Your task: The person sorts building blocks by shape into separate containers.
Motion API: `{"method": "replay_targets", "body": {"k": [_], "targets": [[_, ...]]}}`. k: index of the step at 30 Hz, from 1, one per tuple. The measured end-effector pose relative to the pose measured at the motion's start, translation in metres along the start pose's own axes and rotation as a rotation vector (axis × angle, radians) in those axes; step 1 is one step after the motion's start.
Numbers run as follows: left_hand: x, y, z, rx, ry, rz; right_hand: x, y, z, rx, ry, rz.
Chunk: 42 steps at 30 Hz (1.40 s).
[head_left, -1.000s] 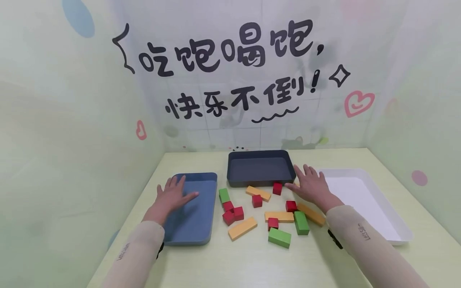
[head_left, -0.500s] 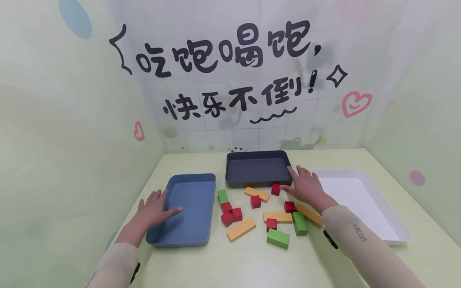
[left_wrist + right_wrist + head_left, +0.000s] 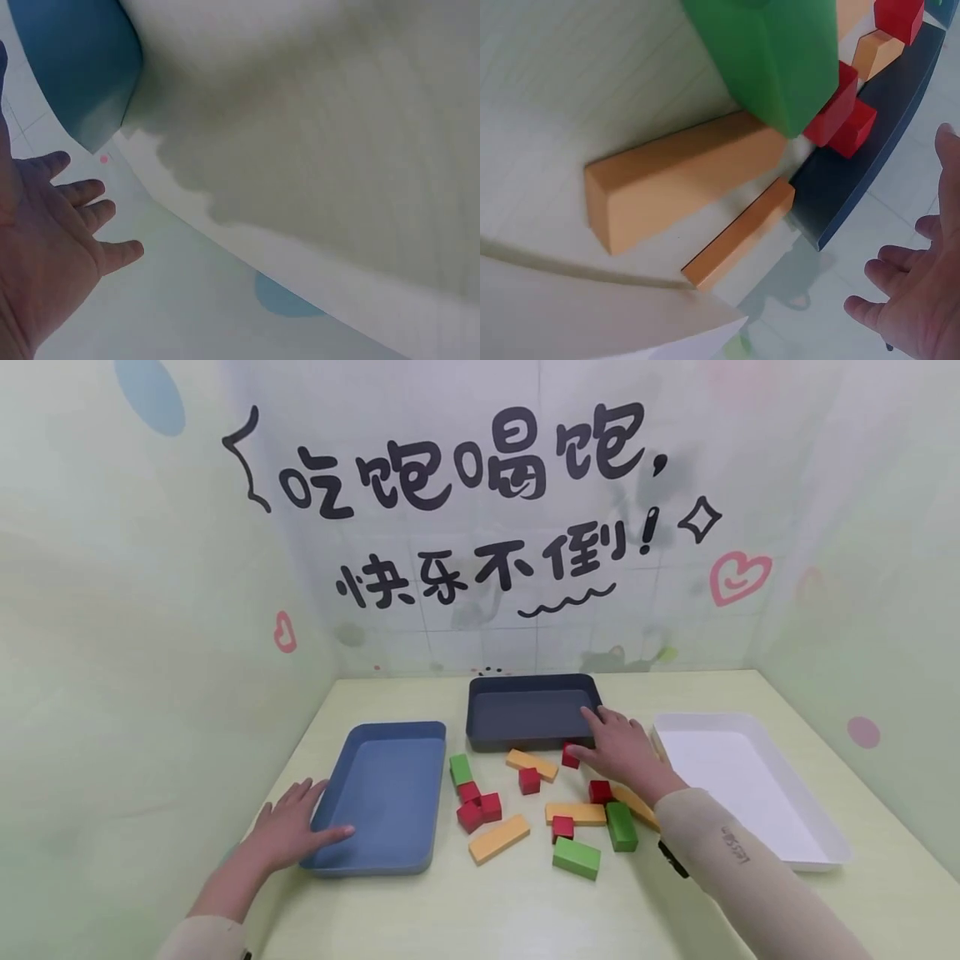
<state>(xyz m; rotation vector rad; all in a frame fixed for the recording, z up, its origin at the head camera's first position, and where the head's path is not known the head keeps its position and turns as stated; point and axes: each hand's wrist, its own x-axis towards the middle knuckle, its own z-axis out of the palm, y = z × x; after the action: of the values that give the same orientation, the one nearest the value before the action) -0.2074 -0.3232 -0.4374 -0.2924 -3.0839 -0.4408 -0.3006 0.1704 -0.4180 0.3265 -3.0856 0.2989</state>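
Observation:
My left hand (image 3: 285, 831) hovers at the left rim of the blue tray (image 3: 438, 793), fingers spread and holding nothing. In the left wrist view the left palm (image 3: 52, 247) appears with extended fingers, apart from the blue tray (image 3: 82, 67). My right hand (image 3: 622, 747) is over the table near the dark tray's right corner, its thumb partly covering a red cube (image 3: 567, 757). Fingers of the right hand (image 3: 922, 277) look straight and hold nothing in the right wrist view, where a green block (image 3: 787, 67) and an orange block (image 3: 690, 176) lie close to the camera.
A dark tray (image 3: 478, 745) stands at the back and a white tray (image 3: 813, 852) at the right. Between the trays lie several red cubes (image 3: 529, 781), orange blocks (image 3: 499, 839) and green blocks (image 3: 576, 858). Patterned walls border the table (image 3: 480, 918) at back and sides.
My left hand has moved left and nearer the person, from over the blue tray to its left rim. The right hand has drifted slightly left. The blocks look unmoved.

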Motion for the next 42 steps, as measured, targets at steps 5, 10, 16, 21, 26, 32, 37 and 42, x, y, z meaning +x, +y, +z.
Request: {"method": "replay_targets", "body": {"k": [5, 10, 16, 21, 26, 32, 37, 42], "targets": [[-0.013, -0.007, -0.001, 0.017, 0.011, 0.05, 0.001, -0.016, -0.002, 0.008, 0.006, -0.022], [-0.026, -0.012, 0.001, 0.016, -0.003, 0.06, 0.006, -0.038, -0.001, 0.016, 0.012, -0.061], [-0.032, -0.013, 0.004, -0.022, -0.005, 0.068, 0.013, -0.07, 0.01, 0.035, 0.016, -0.086], [-0.031, -0.014, 0.005, -0.032, 0.003, 0.073, 0.016, -0.098, 0.02, 0.138, -0.029, -0.062], [-0.03, -0.017, 0.006, -0.043, -0.011, 0.066, 0.018, -0.124, 0.032, 0.248, -0.066, -0.021], [-0.031, -0.018, 0.004, -0.065, -0.042, 0.043, 0.018, -0.155, 0.043, 0.276, -0.096, 0.025], [-0.031, -0.018, 0.004, -0.085, -0.065, 0.028, 0.02, -0.173, 0.053, 0.277, -0.101, 0.11], [-0.032, -0.018, 0.006, -0.112, -0.079, 0.013, 0.024, -0.182, 0.062, 0.224, -0.115, 0.164]]}}
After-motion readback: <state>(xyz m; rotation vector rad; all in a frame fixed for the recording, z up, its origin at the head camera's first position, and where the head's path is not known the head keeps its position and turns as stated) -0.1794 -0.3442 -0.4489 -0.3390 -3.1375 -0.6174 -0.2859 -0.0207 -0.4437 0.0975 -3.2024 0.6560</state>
